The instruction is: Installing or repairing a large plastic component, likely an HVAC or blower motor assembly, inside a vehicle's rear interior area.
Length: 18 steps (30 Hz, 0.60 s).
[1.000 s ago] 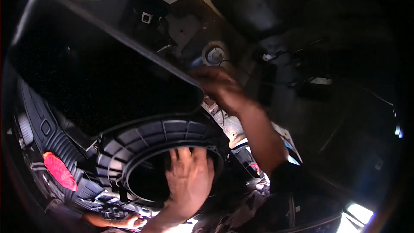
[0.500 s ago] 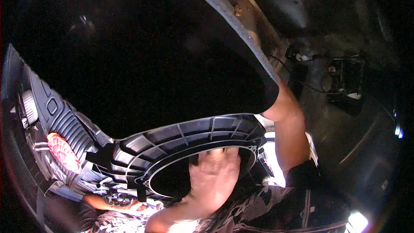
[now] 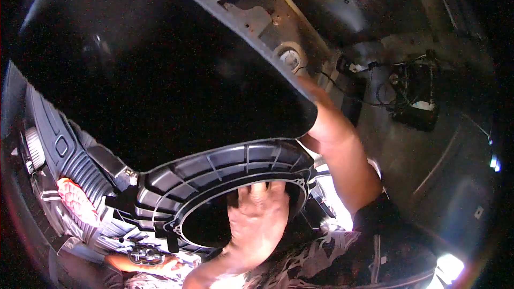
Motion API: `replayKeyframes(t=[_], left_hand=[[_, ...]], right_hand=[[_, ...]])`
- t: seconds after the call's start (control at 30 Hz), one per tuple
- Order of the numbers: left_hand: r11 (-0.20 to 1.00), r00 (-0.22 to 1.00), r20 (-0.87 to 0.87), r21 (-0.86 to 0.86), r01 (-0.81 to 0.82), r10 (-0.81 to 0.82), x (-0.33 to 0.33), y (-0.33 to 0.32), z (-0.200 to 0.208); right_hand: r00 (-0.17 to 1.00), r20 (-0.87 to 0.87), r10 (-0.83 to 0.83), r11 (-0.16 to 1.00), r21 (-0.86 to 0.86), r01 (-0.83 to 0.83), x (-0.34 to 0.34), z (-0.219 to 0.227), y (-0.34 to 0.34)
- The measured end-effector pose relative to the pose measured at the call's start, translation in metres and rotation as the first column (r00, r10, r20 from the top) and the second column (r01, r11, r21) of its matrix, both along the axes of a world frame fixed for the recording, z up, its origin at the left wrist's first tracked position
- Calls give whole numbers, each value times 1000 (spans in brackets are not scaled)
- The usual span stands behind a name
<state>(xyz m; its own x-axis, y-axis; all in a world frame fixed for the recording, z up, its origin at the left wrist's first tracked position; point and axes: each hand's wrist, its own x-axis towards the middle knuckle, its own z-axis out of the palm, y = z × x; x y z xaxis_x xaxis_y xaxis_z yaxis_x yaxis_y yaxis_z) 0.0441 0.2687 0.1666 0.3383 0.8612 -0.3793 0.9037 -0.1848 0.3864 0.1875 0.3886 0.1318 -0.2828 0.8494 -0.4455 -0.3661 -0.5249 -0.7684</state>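
A large black molded panel [image 3: 176, 75] fills much of the view. Its near part is a ribbed plastic frame [image 3: 219, 165] around a round opening with a pale edge line. My left hand [image 3: 259, 211] reaches across this opening from the lower edge. Its fingers hook over the far rim, their tips hidden behind it. On the right, my right forearm [image 3: 342, 150] goes up and behind the panel's edge; that hand is hidden, so what it touches cannot be seen.
Left lie a ribbed grey hose-like part [image 3: 91, 163] and a red-orange patterned object [image 3: 77, 202]. Another person's forearm [image 3: 142, 261] shows at lower left. Behind stand a bare metal pillar [image 3: 276, 21] and a dark bracket with wiring [image 3: 415, 93]. A bright lamp [image 3: 450, 268] shines lower right.
The panel's right edge has shifted left, baring more of the metal pillar and a round fitting. My left hand and right forearm have moved left with it.
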Motion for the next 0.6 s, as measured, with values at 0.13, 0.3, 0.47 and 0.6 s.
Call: replayKeyframes(t=[0.13,0.3,0.47,0.6], left_hand=[[999,999,-14,-11,-34,33,-3,6,5],[994,994,13,-20,-105,105,4,5,-5],[988,991,38,-89,-123,127,6,-1,-8],[992,993,-11,-24,-120,120,4,-7,-12]], right_hand=[[985,155,73,991,96,-88,-21,-10,8],[956,290,46,997,-76,-25,32,-53,9],[900,428,-82,961,-205,185,-19,23,5],[951,309,-24,969,-225,98,-19,20,5]])
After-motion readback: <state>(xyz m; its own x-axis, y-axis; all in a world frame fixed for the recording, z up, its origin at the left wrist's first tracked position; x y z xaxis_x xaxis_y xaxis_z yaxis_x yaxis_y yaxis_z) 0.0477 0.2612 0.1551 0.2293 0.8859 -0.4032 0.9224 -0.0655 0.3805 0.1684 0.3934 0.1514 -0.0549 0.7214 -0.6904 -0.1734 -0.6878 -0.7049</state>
